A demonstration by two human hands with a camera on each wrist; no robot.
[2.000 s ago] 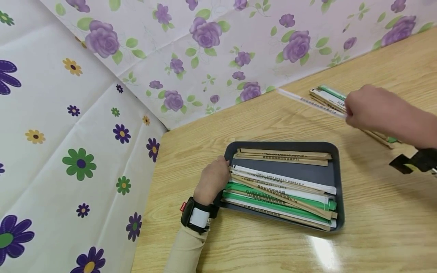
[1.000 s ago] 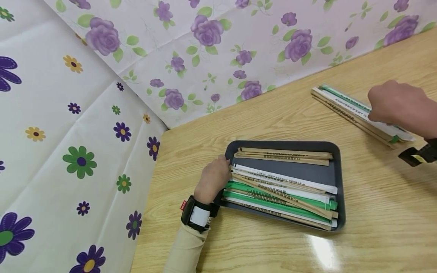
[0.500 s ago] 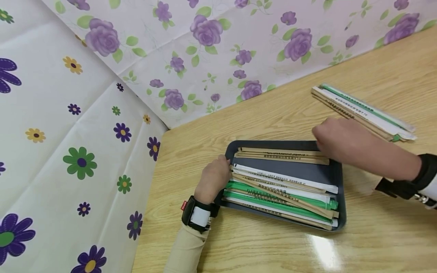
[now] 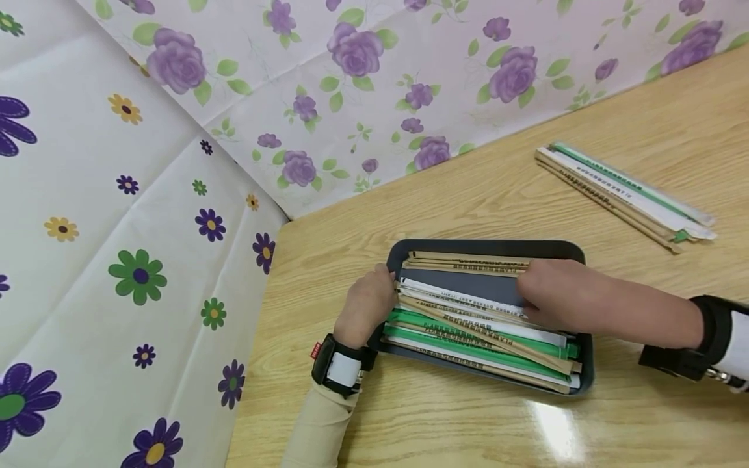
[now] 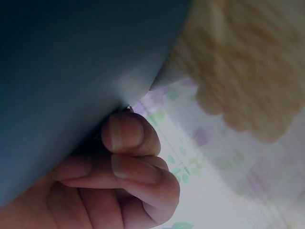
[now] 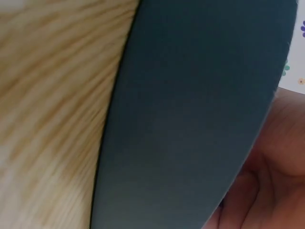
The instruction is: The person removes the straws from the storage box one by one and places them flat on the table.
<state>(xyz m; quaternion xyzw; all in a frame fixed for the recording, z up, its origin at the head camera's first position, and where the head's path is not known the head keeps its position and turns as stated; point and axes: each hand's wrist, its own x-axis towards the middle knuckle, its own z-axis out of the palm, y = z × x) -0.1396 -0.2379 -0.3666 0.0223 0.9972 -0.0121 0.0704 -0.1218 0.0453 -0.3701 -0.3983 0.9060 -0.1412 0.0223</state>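
A dark grey tray [image 4: 486, 246] on the table holds several wrapped straws [image 4: 468, 335] in brown, white and green sleeves. At its left end my left hand [image 4: 364, 305] grips the rim; in the left wrist view its curled fingers [image 5: 152, 186] lie against the tray's wall [image 5: 86, 71]. My right hand [image 4: 558, 296] is over the tray's right part, by the white straw [image 4: 456, 292] at the top of the lower group. The back of the hand hides its fingertips in the head view. In the right wrist view, the tray wall [image 6: 176, 114] covers most of them.
A separate bundle of wrapped straws [image 4: 620, 195] lies on the wooden table [image 4: 445, 422], back right of the tray. Two brown straws [image 4: 468, 266] lie along the tray's far side. Flowered cloths [image 4: 351, 117] rise behind and at the left.
Two seconds ago my right hand held a clear-wrapped straw by the bundle. It laid that straw there, then moved left and down over the tray. My left hand has stayed on the rim.
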